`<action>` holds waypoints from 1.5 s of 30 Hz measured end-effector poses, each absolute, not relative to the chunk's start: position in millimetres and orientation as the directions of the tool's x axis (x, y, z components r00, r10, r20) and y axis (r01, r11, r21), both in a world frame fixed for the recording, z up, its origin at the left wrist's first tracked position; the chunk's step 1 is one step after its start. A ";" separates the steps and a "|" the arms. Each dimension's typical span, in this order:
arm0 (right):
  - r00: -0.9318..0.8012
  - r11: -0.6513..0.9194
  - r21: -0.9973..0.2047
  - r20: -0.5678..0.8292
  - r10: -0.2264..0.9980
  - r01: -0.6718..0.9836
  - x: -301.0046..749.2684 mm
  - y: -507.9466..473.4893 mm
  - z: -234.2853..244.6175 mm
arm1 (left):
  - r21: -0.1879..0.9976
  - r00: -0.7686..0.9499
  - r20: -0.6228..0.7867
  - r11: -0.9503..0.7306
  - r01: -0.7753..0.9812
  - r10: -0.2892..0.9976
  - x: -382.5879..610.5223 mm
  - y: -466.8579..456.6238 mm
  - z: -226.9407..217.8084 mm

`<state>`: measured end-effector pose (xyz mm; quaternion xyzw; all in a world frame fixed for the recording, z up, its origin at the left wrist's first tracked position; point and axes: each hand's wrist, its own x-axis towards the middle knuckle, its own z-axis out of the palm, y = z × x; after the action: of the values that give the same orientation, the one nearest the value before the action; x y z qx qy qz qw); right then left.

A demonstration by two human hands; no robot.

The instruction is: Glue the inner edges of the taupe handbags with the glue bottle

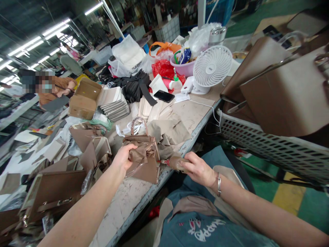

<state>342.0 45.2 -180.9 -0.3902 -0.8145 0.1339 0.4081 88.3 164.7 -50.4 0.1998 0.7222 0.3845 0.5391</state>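
A small taupe handbag [146, 161] with a clear plastic-wrapped handle stands at the near edge of the worktable [128, 202]. My left hand [123, 158] is closed round its left side, gripping the bag's flap. My right hand [197, 168] is closed on a rolled piece of taupe material [172, 162] that sticks out of the bag's right side, just past the table edge. A metal bangle sits on my right wrist.
More taupe bags [53, 193] lie at the left. Behind are cut leather pieces [167, 132], stacked panels [114, 103], a cardboard box [84, 97], a phone [163, 96] and a white fan [212, 67]. A white crate [269, 144] holding brown bags stands right. Another person sits far left.
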 end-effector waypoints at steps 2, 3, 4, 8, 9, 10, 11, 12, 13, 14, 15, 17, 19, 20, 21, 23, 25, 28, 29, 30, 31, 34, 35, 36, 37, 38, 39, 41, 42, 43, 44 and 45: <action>-0.346 0.661 -0.534 0.575 0.741 0.528 344.2 49.5 -177.4 | 0.769 -0.333 -0.628 0.627 -0.124 0.703 87.1 165.0 -51.6; -0.332 0.660 -0.531 0.586 0.739 0.531 345.7 52.5 -175.0 | 0.768 -0.332 -0.628 0.628 -0.123 0.704 86.3 165.2 -52.3; -0.318 0.660 -0.526 0.599 0.735 0.536 347.3 55.8 -172.2 | 0.769 -0.331 -0.628 0.628 -0.121 0.705 85.5 165.4 -52.9; -0.266 0.667 -0.496 0.654 0.708 0.555 353.3 69.8 -159.5 | 0.774 -0.317 -0.622 0.623 -0.113 0.716 83.5 165.8 -55.1; -0.254 0.664 -0.493 0.662 0.705 0.562 354.3 73.1 -156.5 | 0.776 -0.311 -0.621 0.621 -0.112 0.720 83.3 165.9 -55.4; -0.243 0.658 -0.491 0.665 0.707 0.571 355.2 76.1 -153.6 | 0.777 -0.307 -0.620 0.619 -0.111 0.722 83.2 166.0 -55.7; -0.230 0.649 -0.490 0.667 0.709 0.581 355.8 79.0 -151.2 | 0.778 -0.305 -0.619 0.619 -0.110 0.724 83.2 166.1 -55.8; -0.218 0.641 -0.489 0.669 0.711 0.591 356.1 81.6 -149.1 | 0.778 -0.306 -0.619 0.619 -0.109 0.724 83.1 166.2 -56.0; -0.207 0.636 -0.487 0.673 0.711 0.599 356.3 83.9 -147.4 | 0.778 -0.308 -0.618 0.619 -0.107 0.723 83.1 166.4 -56.0; -0.198 0.634 -0.484 0.679 0.707 0.604 356.4 85.9 -146.2 | 0.778 -0.311 -0.617 0.619 -0.105 0.723 83.1 166.6 -56.0; -0.193 0.636 -0.479 0.687 0.701 0.605 356.3 87.4 -145.5 | 0.778 -0.315 -0.616 0.619 -0.104 0.722 83.2 166.8 -55.9; -0.191 0.648 -0.470 0.702 0.686 0.600 355.9 89.2 -145.3 | 0.777 -0.320 -0.616 0.621 -0.100 0.719 83.4 167.4 -55.5; -0.194 0.657 -0.469 0.708 0.679 0.591 355.4 89.2 -146.2 | 0.773 -0.321 -0.621 0.628 -0.095 0.715 83.8 168.2 -54.9; -0.194 0.659 -0.471 0.708 0.679 0.586 355.2 88.5 -146.9 | 0.769 -0.321 -0.624 0.633 -0.091 0.712 84.0 168.5 -54.6; -0.192 0.660 -0.475 0.708 0.680 0.582 355.1 87.5 -147.5 | 0.765 -0.321 -0.628 0.638 -0.087 0.709 84.2 168.6 -54.4; -0.192 0.661 -0.483 0.705 0.682 0.574 355.4 84.9 -148.8 | 0.758 -0.322 -0.635 0.648 -0.080 0.703 84.6 168.5 -54.3; -0.198 0.662 -0.487 0.701 0.685 0.570 356.2 81.9 -149.6 | 0.752 -0.325 -0.640 0.655 -0.076 0.697 84.9 167.8 -54.9; -0.218 0.660 -0.488 0.685 0.695 0.571 357.7 78.3 -149.4 | 0.750 -0.326 -0.642 0.657 -0.078 0.694 85.2 166.5 -56.5; -0.222 0.659 -0.489 0.680 0.698 0.572 358.0 77.7 -148.8 | 0.750 -0.327 -0.642 0.656 -0.080 0.694 85.2 166.2 -57.0; -0.225 0.661 -0.487 0.681 0.697 0.571 358.0 77.5 -148.1 | 0.751 -0.329 -0.641 0.655 -0.082 0.694 85.2 166.1 -57.4; -0.227 0.666 -0.484 0.686 0.692 0.568 357.8 77.7 -147.2 | 0.752 -0.331 -0.640 0.654 -0.084 0.694 85.2 166.0 -57.6; -0.224 0.682 -0.471 0.706 0.672 0.560 355.9 80.9 -144.2 | 0.751 -0.335 -0.641 0.654 -0.088 0.691 85.4 166.2 -57.5; -0.224 0.682 -0.471 0.707 0.671 0.559 355.1 82.2 -143.5 | 0.749 -0.333 -0.644 0.657 -0.089 0.689 85.5 166.2 -57.2; -0.222 0.681 -0.474 0.705 0.674 0.558 354.2 83.2 -143.1 | 0.747 -0.331 -0.646 0.659 -0.090 0.688 85.6 166.2 -56.9; -0.223 0.678 -0.481 0.700 0.679 0.556 353.5 83.7 -143.2 | 0.745 -0.330 -0.649 0.661 -0.091 0.686 85.7 166.3 -56.5; -0.226 0.678 -0.487 0.695 0.682 0.551 352.8 83.4 -143.8 | 0.743 -0.329 -0.651 0.662 -0.093 0.684 85.8 166.3 -56.2; -0.232 0.678 -0.492 0.689 0.687 0.546 352.1 82.4 -144.9 | 0.742 -0.330 -0.652 0.664 -0.095 0.682 85.9 166.4 -56.0; -0.255 0.682 -0.497 0.675 0.692 0.536 350.8 78.3 -148.5 | 0.740 -0.331 -0.655 0.666 -0.099 0.679 86.3 166.6 -55.5; -0.268 0.684 -0.497 0.667 0.695 0.534 350.3 75.5 -150.8 | 0.739 -0.330 -0.657 0.666 -0.102 0.678 86.6 166.6 -55.2; -0.282 0.685 -0.498 0.658 0.698 0.532 349.8 72.6 -153.2 | 0.737 -0.328 -0.659 0.667 -0.106 0.677 87.0 166.6 -54.9; -0.293 0.685 -0.498 0.650 0.701 0.532 349.4 69.9 -155.5 | 0.736 -0.324 -0.662 0.668 -0.110 0.676 87.4 166.6 -54.5; -0.301 0.685 -0.499 0.644 0.703 0.530 349.1 67.8 -157.3 | 0.733 -0.321 -0.666 0.670 -0.114 0.674 87.8 166.5 -54.2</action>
<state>349.1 67.8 -157.3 -0.3850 -0.8009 0.0963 0.4484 87.8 166.5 -54.2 0.1917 0.7296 0.3580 0.5502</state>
